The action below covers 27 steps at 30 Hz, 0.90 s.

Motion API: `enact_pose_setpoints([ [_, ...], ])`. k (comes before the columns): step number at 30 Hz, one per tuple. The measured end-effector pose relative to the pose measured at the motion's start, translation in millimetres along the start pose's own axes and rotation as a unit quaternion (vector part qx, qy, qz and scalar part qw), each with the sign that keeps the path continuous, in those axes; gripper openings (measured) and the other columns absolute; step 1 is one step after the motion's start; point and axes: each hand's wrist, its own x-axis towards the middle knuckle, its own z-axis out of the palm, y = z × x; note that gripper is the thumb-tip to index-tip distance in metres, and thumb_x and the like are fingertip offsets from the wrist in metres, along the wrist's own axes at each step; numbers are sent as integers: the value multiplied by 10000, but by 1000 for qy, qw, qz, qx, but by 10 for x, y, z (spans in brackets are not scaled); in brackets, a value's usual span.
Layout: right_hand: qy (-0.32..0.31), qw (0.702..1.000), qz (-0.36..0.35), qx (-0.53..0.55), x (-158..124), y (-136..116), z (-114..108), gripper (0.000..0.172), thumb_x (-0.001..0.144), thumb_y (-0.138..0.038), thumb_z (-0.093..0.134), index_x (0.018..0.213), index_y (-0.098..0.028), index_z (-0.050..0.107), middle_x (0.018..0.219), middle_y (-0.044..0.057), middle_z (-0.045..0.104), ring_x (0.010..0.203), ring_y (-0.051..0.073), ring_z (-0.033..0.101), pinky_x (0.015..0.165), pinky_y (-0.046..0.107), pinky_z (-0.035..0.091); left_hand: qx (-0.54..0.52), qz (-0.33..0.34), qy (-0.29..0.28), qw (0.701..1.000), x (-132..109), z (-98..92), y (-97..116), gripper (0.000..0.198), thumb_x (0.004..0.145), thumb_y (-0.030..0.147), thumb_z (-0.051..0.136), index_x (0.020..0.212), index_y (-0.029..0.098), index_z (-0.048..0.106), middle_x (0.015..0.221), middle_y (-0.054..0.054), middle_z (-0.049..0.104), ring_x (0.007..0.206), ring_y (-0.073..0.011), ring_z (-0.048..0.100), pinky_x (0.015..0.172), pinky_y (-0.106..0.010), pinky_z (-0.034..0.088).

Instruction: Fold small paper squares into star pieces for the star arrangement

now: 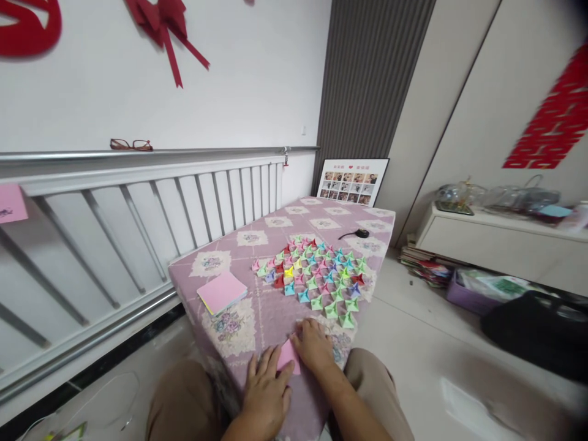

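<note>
My left hand (266,389) lies flat with fingers spread on the near edge of a table covered by a pink flowered cloth (275,306), its fingertips on a small pink paper sheet (289,356). My right hand (315,346) presses down flat on the same sheet from the right. Just beyond them lies a spread of several small folded paper pieces (316,272) in many colours. A stack of pink and yellow paper squares (222,292) sits to the left.
A black cord with a small round device (358,233) lies farther back on the table, and a framed photo collage (351,182) leans at the far end. A white railing (138,214) runs along the left; a low cabinet (500,242) and dark bag (537,331) stand right.
</note>
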Motion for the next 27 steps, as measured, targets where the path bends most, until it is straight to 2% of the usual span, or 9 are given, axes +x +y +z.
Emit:
enact_pose_setpoints([
  [3,-9,1000,8,-5,47,-11,-15,303,804,-499,517,881,-228,627,1133,89,542,1085,281,471,832,405,357,-6,2,-1,1000,11,3,-22,531,849,322,485,1366,415,407,1539,-18,239,1398,-290,217,1101,-588,114],
  [7,-20,1000,14,5,43,-32,-15,314,804,-522,515,825,-234,638,1111,80,536,1078,275,472,827,396,358,-6,17,9,1000,29,22,-56,525,844,326,506,1355,410,424,1519,-41,289,1377,-305,252,1082,-597,142],
  [9,-21,1000,19,7,27,-40,-22,309,804,-513,518,854,-231,635,1126,85,538,1083,274,473,829,391,360,-5,25,15,1000,53,19,-64,510,837,326,524,1337,397,452,1499,-46,327,1352,-314,284,1070,-586,183],
  [13,-11,999,34,7,31,-51,-41,378,794,-479,537,1069,-225,588,1197,103,531,1113,285,466,847,400,365,5,29,30,999,174,-61,-68,443,832,313,552,1274,329,529,1378,-67,469,1251,-317,384,1020,-533,294],
  [15,-17,999,35,10,63,-59,-40,397,779,-489,554,1085,-236,585,1219,100,523,1130,293,456,846,406,365,16,39,14,999,264,-139,-77,417,826,306,576,1242,298,552,1290,-72,526,1180,-307,435,970,-494,357],
  [20,-20,999,35,9,154,-100,6,317,754,-514,584,914,-245,629,1161,79,539,1091,280,476,831,396,359,61,86,-46,993,428,-314,-121,360,825,291,597,1179,228,582,1131,-90,568,1065,-286,489,902,-457,411],
  [24,-22,999,38,7,164,-135,29,262,740,-487,607,816,-238,635,1195,67,526,1121,280,461,854,396,350,74,111,-55,989,452,-315,-167,374,841,306,586,1204,221,554,1122,-91,558,1062,-280,482,901,-456,410],
  [27,-16,999,34,17,164,-112,27,246,732,-444,615,860,-235,630,1199,72,532,1107,278,474,860,393,365,81,133,-44,987,467,-265,-226,362,869,318,551,1215,211,538,1124,-93,555,1043,-275,484,891,-451,409],
])
